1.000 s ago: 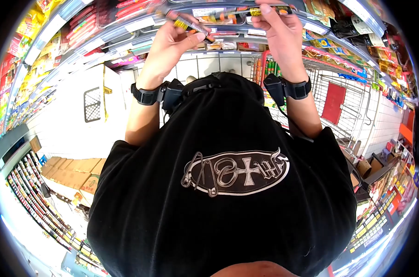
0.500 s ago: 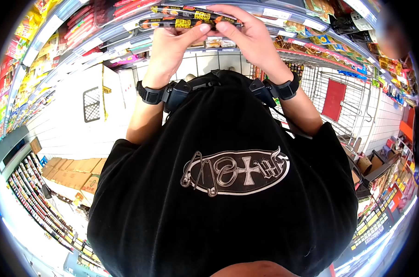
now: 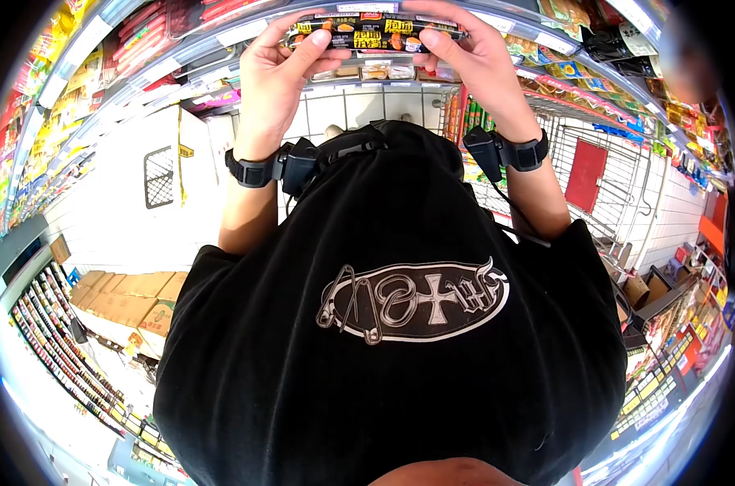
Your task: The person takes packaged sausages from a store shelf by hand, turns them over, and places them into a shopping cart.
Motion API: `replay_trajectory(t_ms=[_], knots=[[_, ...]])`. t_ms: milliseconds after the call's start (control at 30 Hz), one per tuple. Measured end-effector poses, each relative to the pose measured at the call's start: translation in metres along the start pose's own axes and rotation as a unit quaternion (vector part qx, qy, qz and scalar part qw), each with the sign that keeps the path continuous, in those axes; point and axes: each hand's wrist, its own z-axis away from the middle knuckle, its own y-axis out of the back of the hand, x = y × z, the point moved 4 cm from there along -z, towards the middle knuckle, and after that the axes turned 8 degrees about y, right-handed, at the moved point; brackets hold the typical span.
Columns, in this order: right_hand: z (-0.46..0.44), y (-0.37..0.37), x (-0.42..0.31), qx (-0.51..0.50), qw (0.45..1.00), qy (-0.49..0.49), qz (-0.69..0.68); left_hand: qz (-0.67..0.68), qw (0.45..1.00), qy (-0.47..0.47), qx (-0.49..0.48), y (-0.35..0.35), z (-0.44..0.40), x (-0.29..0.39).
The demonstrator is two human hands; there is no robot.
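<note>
Two black-wrapped sausages [image 3: 371, 40] with yellow lettering and orange pictures lie side by side, held level between my hands in front of the shelf. My left hand [image 3: 274, 85] is closed on their left end, its thumb pressed on the front of the wrapper and its fingers behind. On the right end, my right hand [image 3: 489, 69] grips them the same way, thumb in front and fingers over the top and behind. The printed fronts face me. Both wrists wear black straps with small black devices.
Shelves [image 3: 221, 34] with price strips and packaged food curve across the top. A wire cart [image 3: 618, 170] with a red panel stands to the right. Cardboard boxes [image 3: 128, 296] are stacked at the lower left. White floor tiles [image 3: 335, 109] show below my hands.
My hands have moved apart toward the two ends of the sausages. The sausages have been levelled and aligned, and shifted slightly right. Green and red packages now show beside my right forearm.
</note>
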Motion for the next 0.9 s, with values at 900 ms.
replay_trajectory(t_ms=[900], knots=[[0.006,0.012,0.005,0.124,0.987,0.061,-0.077,-0.075,0.997,-0.019,0.001,-0.017,0.001,0.009]])
